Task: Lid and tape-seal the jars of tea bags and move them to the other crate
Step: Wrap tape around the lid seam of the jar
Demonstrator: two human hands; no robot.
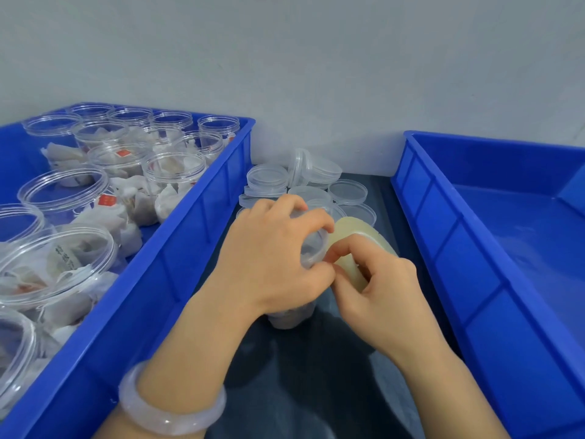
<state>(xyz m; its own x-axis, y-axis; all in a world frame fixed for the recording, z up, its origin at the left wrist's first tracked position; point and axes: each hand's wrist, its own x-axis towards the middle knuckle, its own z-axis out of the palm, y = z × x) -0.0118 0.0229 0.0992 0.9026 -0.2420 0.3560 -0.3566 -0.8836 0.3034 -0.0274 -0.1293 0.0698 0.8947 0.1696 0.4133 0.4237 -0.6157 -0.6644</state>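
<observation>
A clear jar [311, 248] with a lid on it stands on the dark table between two blue crates. My left hand [272, 255] grips it from above, fingers curled round the lid. My right hand [376, 280] holds a pale yellowish roll of tape [351, 231] right against the jar's side, thumb and fingers pinching at the lid's edge. The jar's lower part [291, 318] shows below my left wrist. Several open jars of tea bags [172, 172] fill the left crate [196, 223]. The right crate [474, 248] holds nothing.
A pile of clear loose lids [316, 179] lies on the table behind my hands, near the wall. The wall closes off the far side. A pale bangle [171, 403] sits on my left wrist.
</observation>
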